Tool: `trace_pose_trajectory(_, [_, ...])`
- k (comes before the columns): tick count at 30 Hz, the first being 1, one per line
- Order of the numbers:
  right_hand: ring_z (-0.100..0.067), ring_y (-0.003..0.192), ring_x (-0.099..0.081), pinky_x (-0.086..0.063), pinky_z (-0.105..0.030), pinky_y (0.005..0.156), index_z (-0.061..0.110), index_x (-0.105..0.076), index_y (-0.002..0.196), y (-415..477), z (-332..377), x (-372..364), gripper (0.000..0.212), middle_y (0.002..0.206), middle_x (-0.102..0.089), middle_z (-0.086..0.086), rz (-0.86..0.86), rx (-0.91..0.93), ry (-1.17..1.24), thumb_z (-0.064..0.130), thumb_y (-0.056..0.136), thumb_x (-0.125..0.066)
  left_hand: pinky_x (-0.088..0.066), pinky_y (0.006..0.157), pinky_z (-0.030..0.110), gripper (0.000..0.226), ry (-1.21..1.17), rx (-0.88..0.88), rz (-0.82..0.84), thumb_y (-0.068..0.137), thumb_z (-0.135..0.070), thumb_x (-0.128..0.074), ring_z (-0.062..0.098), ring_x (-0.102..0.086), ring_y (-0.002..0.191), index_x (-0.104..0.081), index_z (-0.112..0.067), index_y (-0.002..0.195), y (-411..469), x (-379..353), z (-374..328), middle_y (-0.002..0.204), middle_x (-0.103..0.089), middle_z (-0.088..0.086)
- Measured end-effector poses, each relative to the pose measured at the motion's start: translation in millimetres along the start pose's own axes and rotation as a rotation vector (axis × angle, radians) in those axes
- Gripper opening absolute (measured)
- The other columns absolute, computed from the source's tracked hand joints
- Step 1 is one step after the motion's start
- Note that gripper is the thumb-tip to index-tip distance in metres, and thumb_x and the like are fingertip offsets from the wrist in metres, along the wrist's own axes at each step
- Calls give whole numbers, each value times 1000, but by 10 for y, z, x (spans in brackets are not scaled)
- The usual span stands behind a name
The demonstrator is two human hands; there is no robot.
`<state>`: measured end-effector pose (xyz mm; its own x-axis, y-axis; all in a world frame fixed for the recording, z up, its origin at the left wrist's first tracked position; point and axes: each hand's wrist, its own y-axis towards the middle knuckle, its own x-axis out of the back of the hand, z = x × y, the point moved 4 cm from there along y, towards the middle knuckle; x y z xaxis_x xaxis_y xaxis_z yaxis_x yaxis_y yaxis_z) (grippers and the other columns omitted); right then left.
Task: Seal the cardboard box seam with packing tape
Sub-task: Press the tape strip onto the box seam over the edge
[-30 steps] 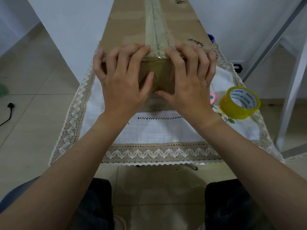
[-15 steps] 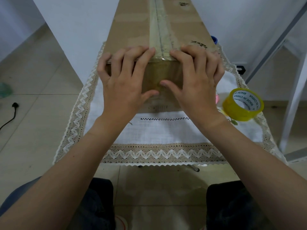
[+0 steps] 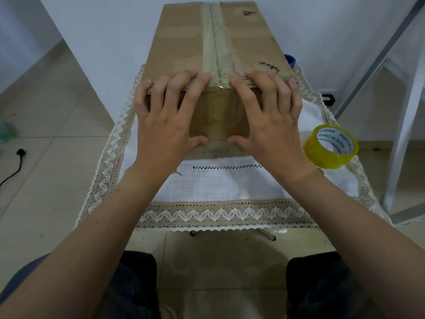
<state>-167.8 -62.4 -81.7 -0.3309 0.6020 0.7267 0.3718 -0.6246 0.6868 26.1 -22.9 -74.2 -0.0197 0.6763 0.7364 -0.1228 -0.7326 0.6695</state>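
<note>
one cardboard box lies on a lace-edged cloth, with one tape strip along its top seam and down the near face. one yellow tape roll sits to the right, apart from the box. the left hand and right hand flank the strip, fingers spread, pressing the near face and gripping nothing.

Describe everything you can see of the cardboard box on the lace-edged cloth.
The cardboard box is long, brown and closed. It lies flat on a white cloth, its length running away from the camera. A strip of clear tape covers the centre seam on top and folds down over the near end. Dark printed marks show on the right flap. The left hand and right hand press the near end either side of the tape, fingertips over the top edge, thumbs on the front face.
</note>
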Motion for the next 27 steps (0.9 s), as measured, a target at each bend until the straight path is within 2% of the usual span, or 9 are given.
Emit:
trace_pose_trajectory(2, [-30, 144, -37, -18, -51, 125, 27, -45, 153, 33, 3, 43, 102, 151, -49, -8, -38, -13, 71, 70, 68, -80, -22, 121, 49, 114, -47, 22, -44, 63, -79, -75, 24, -41, 142, -36, -29, 158, 9, 0, -5, 155, -47, -3])
trace_pose_trajectory(4, [-32, 132, -47, -27, -49, 120, 22, -59, 143, 89, 25, 108, 82, 138, -57, -10, -114, -34, 174, 77, 82, -67, -28, 118, 50, 86, -138, 70, -139, 79, -77, -67, 23, -49, 135, -51, -30, 150, 36, 18, -29, 147, -56, -6])
trace_pose_trajectory(7, [-34, 112, -56, -43, -45, 104, 17, -71, 121, 183, 35, 188, 57, 118, -63, -11, -181, -91, 274, 66, 92, -64, -32, 110, 47, 46, -287, 170, -236, 94, -60, -64, 20, -56, 125, -67, -35, 132, 99, 61, -57, 135, -64, -13])
trace_pose_trajectory(9, [-33, 103, -55, -46, -44, 93, 18, -73, 109, 256, 33, 205, 49, 108, -62, -9, -192, -151, 300, 64, 91, -66, -29, 105, 42, 34, -339, 233, -262, 96, -57, -62, 17, -56, 120, -71, -37, 123, 151, 82, -63, 127, -67, -17])
trace_pose_trajectory(12, [-30, 101, -53, -45, -42, 86, 22, -72, 97, 358, 41, 186, 48, 103, -60, -5, -175, -236, 324, 69, 87, -66, -27, 98, 38, 31, -376, 308, -269, 95, -61, -61, 14, -55, 114, -75, -39, 111, 226, 110, -66, 116, -70, -19])
trace_pose_trajectory(15, [-28, 103, -51, -42, -39, 88, 26, -72, 91, 413, 34, 178, 45, 101, -60, -1, -154, -280, 355, 69, 79, -73, -28, 96, 39, 29, -411, 323, -247, 94, -62, -61, 14, -55, 110, -76, -40, 107, 251, 132, -66, 112, -71, -19])
trace_pose_trajectory(18, [-23, 103, -46, -43, -43, 93, 33, -76, 86, 430, -41, 191, 26, 94, -53, 13, -115, -313, 491, 58, 79, -79, -26, 95, 38, 26, -436, 305, -237, 95, -59, -62, 15, -55, 109, -76, -42, 108, 245, 151, -42, 110, -68, -25])
trace_pose_trajectory(21, [-18, 103, -41, -44, -46, 97, 36, -79, 91, 422, -84, 201, 14, 85, -43, 23, -78, -296, 556, 48, 84, -79, -24, 95, 37, 21, -454, 282, -230, 98, -53, -62, 14, -55, 110, -75, -44, 112, 234, 151, -35, 110, -61, -30])
trace_pose_trajectory(27, [-25, 104, -48, -45, -45, 95, 34, -80, 90, 447, -57, 242, 22, 93, -52, 13, -102, -328, 540, 54, 81, -79, -27, 97, 39, 28, -481, 337, -209, 91, -60, -66, 14, -55, 112, -77, -42, 110, 255, 152, -41, 111, -71, -22])
